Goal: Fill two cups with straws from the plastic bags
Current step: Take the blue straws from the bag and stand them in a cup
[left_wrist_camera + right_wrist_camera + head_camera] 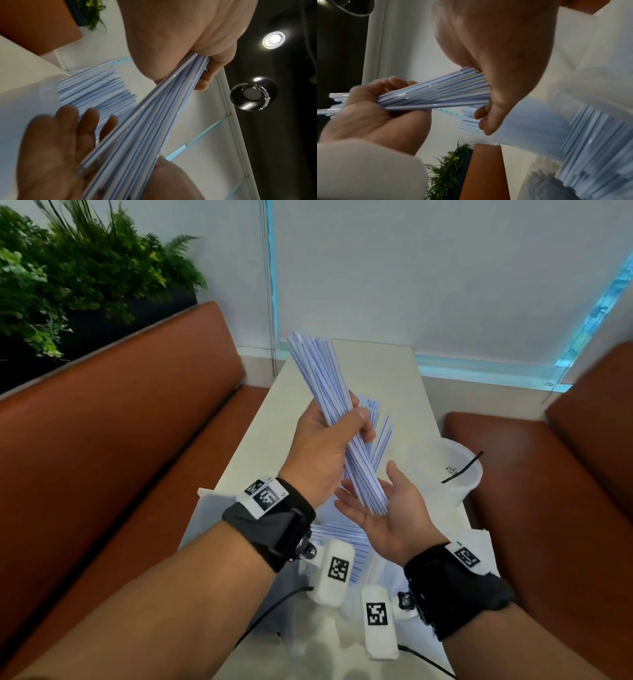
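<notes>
Gripping a bundle of straws (330,412) above the desk (404,392), the left hand (322,450) has its fingers curled round it; the right hand (383,515), fingers spread, cups the bundle's near ends.

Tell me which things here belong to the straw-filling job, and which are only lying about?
Belonging to the job:
- bundle of striped straws, gripped by the left hand
- right hand, palm open under the bundle's lower ends
- clear plastic cup with one black straw
- plastic bag of straws on the table

Just lying about:
- brown bench seats
- green plants
</notes>
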A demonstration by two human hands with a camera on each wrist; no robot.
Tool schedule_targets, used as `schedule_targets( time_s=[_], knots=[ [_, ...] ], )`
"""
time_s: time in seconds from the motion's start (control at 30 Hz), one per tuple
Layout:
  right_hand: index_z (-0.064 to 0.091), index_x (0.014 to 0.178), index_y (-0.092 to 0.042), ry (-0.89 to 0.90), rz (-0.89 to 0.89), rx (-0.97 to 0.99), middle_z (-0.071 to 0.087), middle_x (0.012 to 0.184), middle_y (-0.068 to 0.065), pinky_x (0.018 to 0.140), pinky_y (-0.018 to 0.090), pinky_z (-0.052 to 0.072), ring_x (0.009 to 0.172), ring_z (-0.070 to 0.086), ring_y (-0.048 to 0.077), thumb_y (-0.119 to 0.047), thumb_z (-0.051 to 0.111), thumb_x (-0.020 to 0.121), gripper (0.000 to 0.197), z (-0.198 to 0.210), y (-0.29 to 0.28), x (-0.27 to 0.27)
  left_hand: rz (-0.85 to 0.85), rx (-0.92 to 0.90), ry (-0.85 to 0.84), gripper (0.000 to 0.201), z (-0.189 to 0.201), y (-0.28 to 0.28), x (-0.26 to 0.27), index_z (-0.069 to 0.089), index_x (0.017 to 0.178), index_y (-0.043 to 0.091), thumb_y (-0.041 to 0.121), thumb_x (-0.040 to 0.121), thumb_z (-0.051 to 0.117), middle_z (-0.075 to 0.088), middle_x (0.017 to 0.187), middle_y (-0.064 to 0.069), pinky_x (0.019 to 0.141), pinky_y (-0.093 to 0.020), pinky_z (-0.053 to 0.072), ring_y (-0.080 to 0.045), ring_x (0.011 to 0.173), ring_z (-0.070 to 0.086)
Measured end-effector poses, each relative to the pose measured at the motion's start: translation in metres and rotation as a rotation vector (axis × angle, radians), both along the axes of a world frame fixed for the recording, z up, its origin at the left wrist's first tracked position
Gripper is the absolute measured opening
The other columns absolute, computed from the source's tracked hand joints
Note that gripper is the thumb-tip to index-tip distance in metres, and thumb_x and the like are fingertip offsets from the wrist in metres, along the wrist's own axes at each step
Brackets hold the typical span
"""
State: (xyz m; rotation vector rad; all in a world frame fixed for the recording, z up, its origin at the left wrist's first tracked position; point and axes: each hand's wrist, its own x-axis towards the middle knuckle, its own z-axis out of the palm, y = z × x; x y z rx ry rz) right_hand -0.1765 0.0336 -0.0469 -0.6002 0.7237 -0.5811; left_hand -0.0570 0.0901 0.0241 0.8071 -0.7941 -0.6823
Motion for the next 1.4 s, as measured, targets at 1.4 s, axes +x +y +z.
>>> schedule_targets(
  time_s=[1.4],
  knots=[
    [0.047,0.111,-0.016,1.136,0.71,-1.73,0.046,0.107,0.003,0.072,0.041,0.048,0.083,0.054,0.027,-0.034,0.037,0.108,0.021,-0.031,-0.04,0.02,0.316,0.712,-0.633,0.02,-0.078,-0.044,0.074,0.065,0.097,0.016,0.026,0.083,0.075,0.062,0.111,-0.018,0.092,-0.049,0.055,-0.034,0.105,0.064]
  ],
)
